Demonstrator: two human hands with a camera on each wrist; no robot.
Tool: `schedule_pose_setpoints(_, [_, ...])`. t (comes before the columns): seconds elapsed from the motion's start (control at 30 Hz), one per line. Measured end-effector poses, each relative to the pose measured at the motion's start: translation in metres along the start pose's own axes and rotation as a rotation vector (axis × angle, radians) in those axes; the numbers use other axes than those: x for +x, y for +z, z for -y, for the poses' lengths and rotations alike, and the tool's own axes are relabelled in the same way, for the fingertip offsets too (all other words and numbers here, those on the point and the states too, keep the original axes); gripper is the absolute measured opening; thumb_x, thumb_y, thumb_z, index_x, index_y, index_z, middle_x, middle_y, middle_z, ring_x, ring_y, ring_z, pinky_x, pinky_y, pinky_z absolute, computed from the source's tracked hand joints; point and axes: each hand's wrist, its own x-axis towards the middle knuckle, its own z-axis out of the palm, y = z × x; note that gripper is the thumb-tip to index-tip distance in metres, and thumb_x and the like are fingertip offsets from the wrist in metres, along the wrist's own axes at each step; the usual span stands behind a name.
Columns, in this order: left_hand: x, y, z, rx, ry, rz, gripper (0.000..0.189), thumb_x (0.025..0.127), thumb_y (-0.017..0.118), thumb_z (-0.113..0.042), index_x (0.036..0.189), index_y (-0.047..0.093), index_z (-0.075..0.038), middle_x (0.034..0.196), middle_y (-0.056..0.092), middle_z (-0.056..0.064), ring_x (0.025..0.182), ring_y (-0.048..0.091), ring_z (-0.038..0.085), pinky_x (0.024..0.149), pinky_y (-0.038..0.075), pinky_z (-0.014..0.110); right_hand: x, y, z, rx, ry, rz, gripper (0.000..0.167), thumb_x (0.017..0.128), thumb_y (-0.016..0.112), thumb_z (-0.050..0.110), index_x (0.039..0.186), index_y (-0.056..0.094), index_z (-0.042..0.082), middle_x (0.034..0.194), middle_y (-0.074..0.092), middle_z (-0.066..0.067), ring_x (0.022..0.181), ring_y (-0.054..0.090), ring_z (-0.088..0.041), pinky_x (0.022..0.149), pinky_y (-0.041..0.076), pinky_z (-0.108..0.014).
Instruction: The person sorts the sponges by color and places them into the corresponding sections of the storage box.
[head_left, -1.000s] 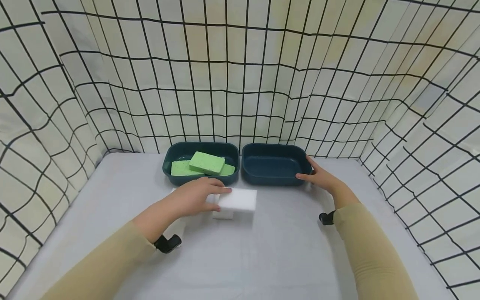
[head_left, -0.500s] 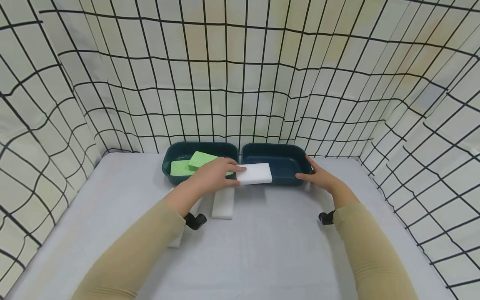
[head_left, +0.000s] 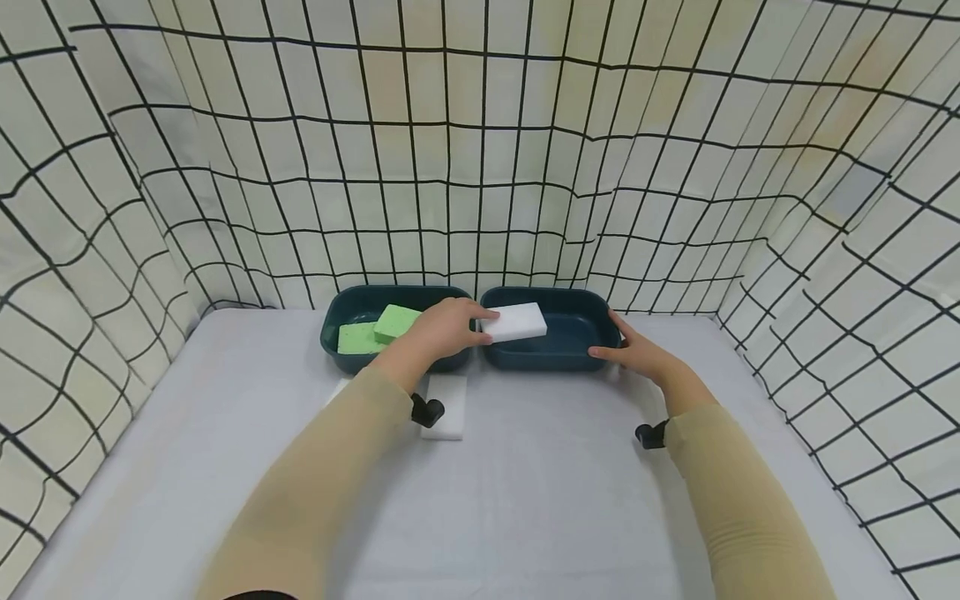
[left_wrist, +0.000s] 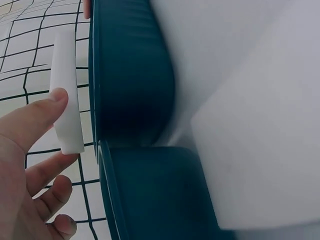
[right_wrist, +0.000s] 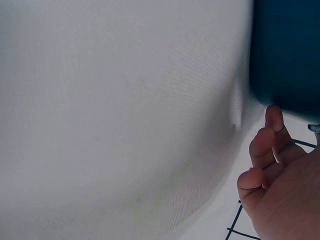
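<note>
My left hand [head_left: 447,327] pinches one end of a white melamine sponge [head_left: 517,322] between thumb and fingers, holding it over the left part of the right dark teal bin [head_left: 577,360]. In the left wrist view the sponge [left_wrist: 67,90] appears edge-on above the bin rims, with the other fingers curled loosely below it. My right hand [head_left: 643,353] grips the right end of that same bin, thumb at the front wall and a finger at the far corner. In the right wrist view the fingertips touch the bin's wall [right_wrist: 287,55].
Beside it stands a left teal bin [head_left: 330,346] with green sponges [head_left: 360,337] inside, partly hidden by my left hand. Another white sponge [head_left: 447,417] lies on the white-covered table [head_left: 540,500], and one more shows partly behind my left sleeve. A black-grid wall [head_left: 465,200] rises behind.
My left hand has lifted the white sponge off another on the table and carried it forward and right, over the right bin. My right hand has stayed at the bin's end.
</note>
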Motion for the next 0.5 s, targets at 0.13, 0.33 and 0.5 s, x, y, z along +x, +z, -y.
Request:
schedule_pose_setpoints(0.13, [0.013, 0.004, -0.009, 0.026, -0.018, 0.005, 0.051, 0.092, 0.07, -0.042, 0.141, 0.056, -0.037, 0.147, 0.051, 0.003, 0.136, 0.042, 0.031, 0.11, 0.036, 0.048, -0.001, 0.0, 0.0, -0.005, 0.007, 0.001, 0.104, 0.089, 0.064, 0.06, 0.157, -0.012, 0.041, 0.165, -0.005, -0.018, 0.149, -0.001, -0.045, 0.113, 0.01, -0.069])
schedule_pose_setpoints(0.33, [0.034, 0.011, -0.024, 0.108, 0.01, 0.033, 0.048, 0.093, 0.07, -0.038, 0.139, 0.059, -0.036, 0.142, 0.056, -0.001, 0.132, 0.047, 0.03, 0.111, 0.031, 0.047, 0.0, -0.003, -0.003, -0.008, 0.01, 0.0, 0.102, 0.09, 0.064, 0.06, 0.156, -0.012, 0.042, 0.166, -0.008, -0.014, 0.149, -0.003, -0.045, 0.113, 0.01, -0.07])
schedule_pose_setpoints(0.5, [0.046, 0.017, -0.034, 0.16, 0.026, 0.065, 0.045, 0.093, 0.07, -0.033, 0.137, 0.061, -0.033, 0.14, 0.058, -0.004, 0.133, 0.048, 0.029, 0.113, 0.028, 0.047, 0.002, -0.002, -0.001, -0.005, 0.018, 0.002, 0.102, 0.089, 0.064, 0.06, 0.156, -0.011, 0.044, 0.166, -0.007, -0.015, 0.149, -0.002, -0.045, 0.113, 0.011, -0.07])
